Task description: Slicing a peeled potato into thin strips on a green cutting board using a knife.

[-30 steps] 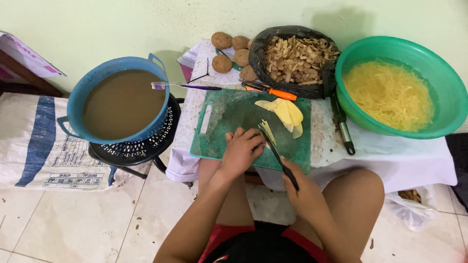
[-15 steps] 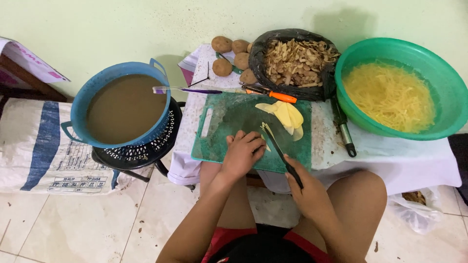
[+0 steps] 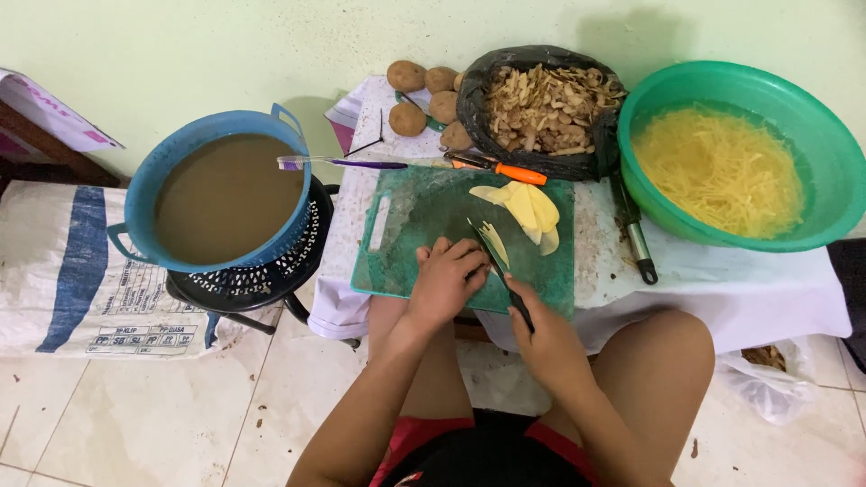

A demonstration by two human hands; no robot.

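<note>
Potato slices (image 3: 494,242), pale yellow, are held down on the green cutting board (image 3: 424,225) by the left hand (image 3: 444,281), its fingers curled and pressed together over them, while a dark-handled knife (image 3: 499,268) is gripped in the closed right hand (image 3: 546,343) with its blade set against the slices. Further slices (image 3: 525,206) are piled on the board's far side, below a black bag of peelings (image 3: 541,108); a green basin of shredded potato (image 3: 722,167) is seen at right, a blue tub of brown water (image 3: 221,198) at left.
</note>
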